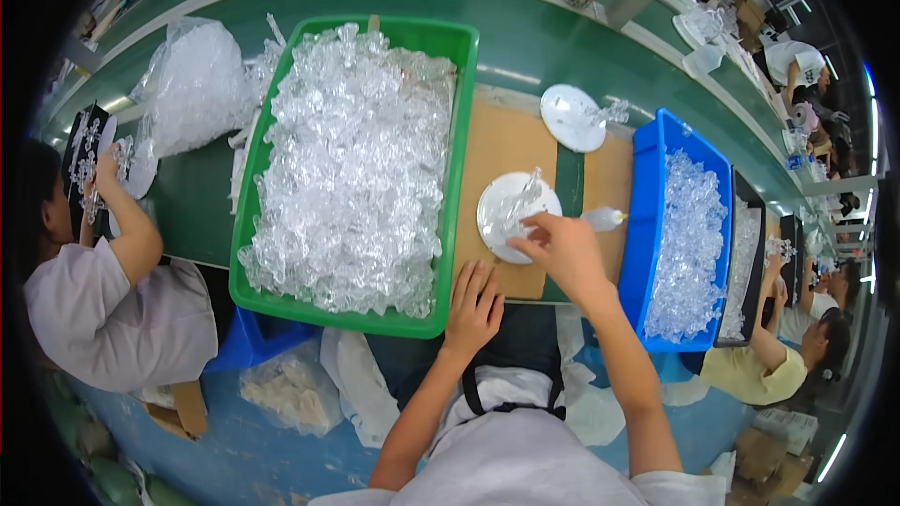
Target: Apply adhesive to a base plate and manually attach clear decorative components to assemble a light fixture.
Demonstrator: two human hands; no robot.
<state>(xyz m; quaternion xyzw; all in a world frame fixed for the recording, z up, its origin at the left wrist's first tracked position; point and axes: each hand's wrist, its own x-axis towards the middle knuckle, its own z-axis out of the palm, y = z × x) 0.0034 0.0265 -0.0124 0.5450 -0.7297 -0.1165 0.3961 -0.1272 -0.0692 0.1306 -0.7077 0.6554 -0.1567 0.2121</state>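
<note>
Here the white round disc (pixel 506 215) lies directly under and just beyond the fingertips of the right hand (pixel 562 248), on the tan board (pixel 502 145) between the two bins. A small clear plastic piece (pixel 525 195) stands up from the disc just past those fingertips, and the fingers are drawn together at its base; whether they actually pinch it cannot be told. A small clear bottle with a yellow tip (pixel 603 217) lies just to the outer side of the right fingers, near the wall of the blue bin (pixel 653 187). The right forearm rises from the lower edge and leans inward, wrist bent so that the knuckles face up and the fingers point toward the disc. The left hand (pixel 473 305) lies flat, palm down, on the near edge of the board, its fingers spread slightly apart and holding nothing; the disc sits just ahead of its fingertips, and the wall of the green bin (pixel 450 178) is just beside its little finger. The disc is flat, glossy and pale, with the clear piece tilted on it and catching the light. A second white disc (pixel 572 117) with its own clear piece lies farther beyond the right fingers. The green bin is heaped with clear crystal-like plastic pieces (pixel 352 159), and the blue bin holds more of the same.
</note>
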